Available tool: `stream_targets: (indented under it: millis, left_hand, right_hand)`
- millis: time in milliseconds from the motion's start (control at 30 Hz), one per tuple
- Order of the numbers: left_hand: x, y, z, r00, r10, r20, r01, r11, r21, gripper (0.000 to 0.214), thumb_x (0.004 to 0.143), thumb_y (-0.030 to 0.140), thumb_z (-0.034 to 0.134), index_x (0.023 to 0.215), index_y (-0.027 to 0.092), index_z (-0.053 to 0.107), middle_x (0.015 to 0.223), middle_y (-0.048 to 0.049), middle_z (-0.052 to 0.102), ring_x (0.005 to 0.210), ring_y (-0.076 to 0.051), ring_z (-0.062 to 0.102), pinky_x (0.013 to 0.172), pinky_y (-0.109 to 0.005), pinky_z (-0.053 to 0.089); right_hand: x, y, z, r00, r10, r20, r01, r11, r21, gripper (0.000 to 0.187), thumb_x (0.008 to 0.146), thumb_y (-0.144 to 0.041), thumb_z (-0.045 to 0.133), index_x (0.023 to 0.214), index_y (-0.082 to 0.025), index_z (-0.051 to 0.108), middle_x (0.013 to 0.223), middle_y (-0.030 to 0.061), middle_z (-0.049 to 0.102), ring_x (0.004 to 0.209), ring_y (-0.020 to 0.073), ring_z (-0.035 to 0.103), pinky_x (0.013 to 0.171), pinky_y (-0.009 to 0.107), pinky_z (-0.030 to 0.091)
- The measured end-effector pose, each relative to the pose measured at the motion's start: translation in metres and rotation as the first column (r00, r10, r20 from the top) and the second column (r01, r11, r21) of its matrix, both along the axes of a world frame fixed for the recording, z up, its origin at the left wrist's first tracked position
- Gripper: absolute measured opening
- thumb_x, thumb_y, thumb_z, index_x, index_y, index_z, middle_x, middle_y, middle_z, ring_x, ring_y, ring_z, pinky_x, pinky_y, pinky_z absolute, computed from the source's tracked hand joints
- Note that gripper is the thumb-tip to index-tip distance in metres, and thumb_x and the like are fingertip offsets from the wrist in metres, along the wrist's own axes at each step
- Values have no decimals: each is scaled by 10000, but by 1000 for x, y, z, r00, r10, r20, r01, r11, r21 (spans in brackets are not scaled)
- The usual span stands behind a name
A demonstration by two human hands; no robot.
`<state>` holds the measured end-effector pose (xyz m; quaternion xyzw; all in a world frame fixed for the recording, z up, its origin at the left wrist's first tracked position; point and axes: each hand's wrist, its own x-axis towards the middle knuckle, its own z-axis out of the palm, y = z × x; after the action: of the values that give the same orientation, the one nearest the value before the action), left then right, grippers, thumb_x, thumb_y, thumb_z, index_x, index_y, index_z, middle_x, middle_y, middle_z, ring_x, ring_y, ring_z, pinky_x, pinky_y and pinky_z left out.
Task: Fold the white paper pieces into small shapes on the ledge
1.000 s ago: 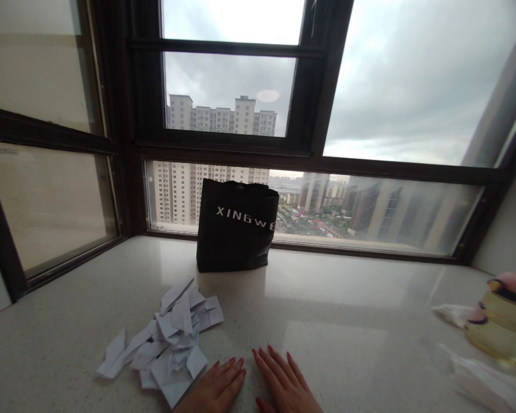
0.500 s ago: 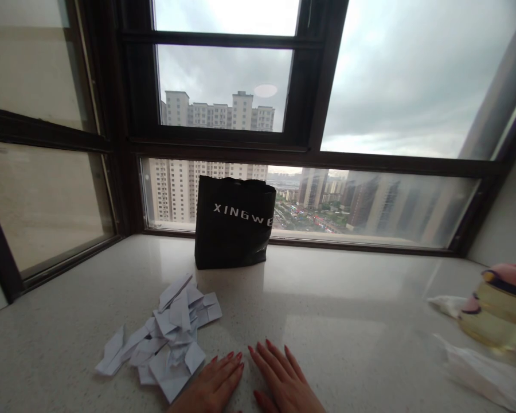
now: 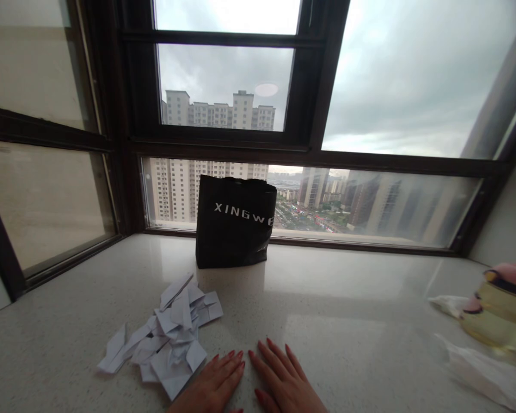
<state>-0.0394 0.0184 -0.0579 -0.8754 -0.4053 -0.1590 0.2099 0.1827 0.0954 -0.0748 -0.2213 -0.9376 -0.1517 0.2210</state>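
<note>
My left hand [image 3: 212, 385] lies flat on the pale speckled windowsill [image 3: 327, 327], fingers stretched out and holding nothing. Beside it, my right hand [image 3: 282, 376] also rests palm down with its fingers extended. The fingertips of both hands point inward and forward, with a small gap between them. Close to the left hand, on its left side, is a loose heap of folded white paper pieces [image 3: 178, 327]. Beyond the heap a black bag [image 3: 236, 229] with white lettering stands upright near the window.
At the right edge stands a yellowish see-through bottle [image 3: 496, 315] with a pink lid. Crumpled white plastic [image 3: 490, 373] lies in front of it, and a smaller white piece [image 3: 447, 304] beside it. Dark window frames [image 3: 318, 155] border the sill at the back and left.
</note>
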Motion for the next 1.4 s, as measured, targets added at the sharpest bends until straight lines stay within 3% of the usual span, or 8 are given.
stream_targets:
  millis: [167,900,1400]
  left_hand:
    - [0,-1,1,1000,2,25,-1,1000,-23,640,889,405,347,1383,202,-6,1246,-70,510,1089,-157,519,892,-239,424]
    - [0,-2,1,999,-2,45,4,999,-54,632,880,390,382,1385,197,55,1253,-73,504,1099,-167,511,889,-252,430]
    - [0,1,0,999,-5,53,7,1000,-27,652,885,397,365,1382,203,-9,1249,-64,511,1097,-160,511,886,-239,429]
  right_hand:
    - [-2,-1,-2,1000,-27,12,27,999,-42,522,865,-464,366,1348,-290,270,1254,34,506,1125,232,477,894,359,403]
    - [-2,-3,3,999,-35,24,37,996,-78,508,863,-459,376,1337,-293,299,1266,36,491,1135,241,468,895,375,413]
    - [-2,-4,6,999,-33,37,36,997,-62,497,867,-448,367,1332,-282,310,1262,45,487,1123,251,481,869,385,438]
